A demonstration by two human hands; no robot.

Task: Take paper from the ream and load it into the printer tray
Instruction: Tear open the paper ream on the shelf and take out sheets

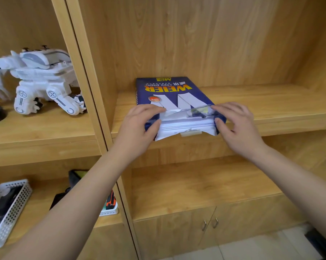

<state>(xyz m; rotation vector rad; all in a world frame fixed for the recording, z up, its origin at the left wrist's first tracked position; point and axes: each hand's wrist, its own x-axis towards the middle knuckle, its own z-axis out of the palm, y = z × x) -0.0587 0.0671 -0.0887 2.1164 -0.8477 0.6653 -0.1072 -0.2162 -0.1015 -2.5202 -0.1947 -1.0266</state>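
Note:
A blue ream of copy paper (169, 91) lies flat on the middle wooden shelf (261, 102), its near end torn open so white sheets (186, 123) show at the shelf's front edge. My left hand (139, 126) pinches the left corner of the opened wrapper, thumb under and fingers on top. My right hand (235, 124) holds the right corner the same way. No printer or tray is in view.
A white toy robot (38, 79) stands on the left shelf. Below it sit a white perforated basket (10, 209) and a second basket (109, 207) with dark items. A bare lower shelf (196, 188) and cabinet doors with handles (210, 224) lie beneath the ream.

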